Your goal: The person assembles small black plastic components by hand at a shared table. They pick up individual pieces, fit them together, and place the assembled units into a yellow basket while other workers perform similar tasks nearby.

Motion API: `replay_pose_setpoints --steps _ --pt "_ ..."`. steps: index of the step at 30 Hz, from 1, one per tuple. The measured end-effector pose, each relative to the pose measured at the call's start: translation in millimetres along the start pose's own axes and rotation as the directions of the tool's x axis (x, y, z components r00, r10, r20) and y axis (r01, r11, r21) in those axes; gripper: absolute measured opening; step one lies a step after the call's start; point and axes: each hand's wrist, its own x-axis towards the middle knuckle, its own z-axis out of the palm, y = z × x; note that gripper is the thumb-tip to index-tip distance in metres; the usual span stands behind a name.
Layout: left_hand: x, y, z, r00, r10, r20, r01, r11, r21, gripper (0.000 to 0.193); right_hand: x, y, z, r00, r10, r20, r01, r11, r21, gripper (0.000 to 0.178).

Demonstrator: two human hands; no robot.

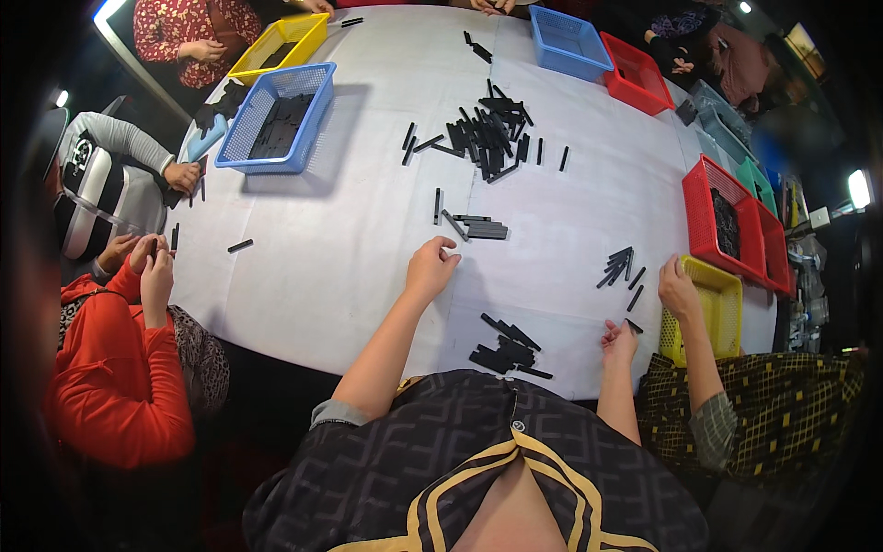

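My left hand (432,269) is over the middle of the table, fingers loosely bent and apart, with nothing visible in them. Just beyond its fingertips lies a slanted dark grey strip (454,225), beside a small stack of grey strips (486,230) and one upright-lying black strip (438,206). At the right, my right hand (619,341) has a short black strip (635,326) at its fingertips. A loose group of black strips (614,267) lies beyond that hand. Close in front of my body is a pile of black strips (506,351).
A large heap of black strips (487,133) lies farther off. A blue basket (317,110) stands at the far left, red baskets (699,212) at the right. A co-worker's hand (679,287) is beside a yellow basket (727,313). Other people sit around the table (313,285).
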Motion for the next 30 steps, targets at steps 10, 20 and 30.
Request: replay_pose_setpoints --steps 10,20,30 --pt "44 -5 30 0.909 0.408 -0.082 -0.318 0.809 0.494 0.02 -95 12 64 0.792 0.075 0.606 0.204 0.903 -0.378 0.032" --pt "8 30 13 0.992 0.013 0.122 0.042 0.898 -0.437 0.013 -144 12 107 0.5 -0.02 0.866 0.544 0.785 -0.296 0.029" --pt "-46 98 4 0.991 0.109 -0.075 -0.13 0.692 -0.71 0.017 -202 -47 128 0.385 0.263 0.885 0.08 0.945 -0.316 0.029"
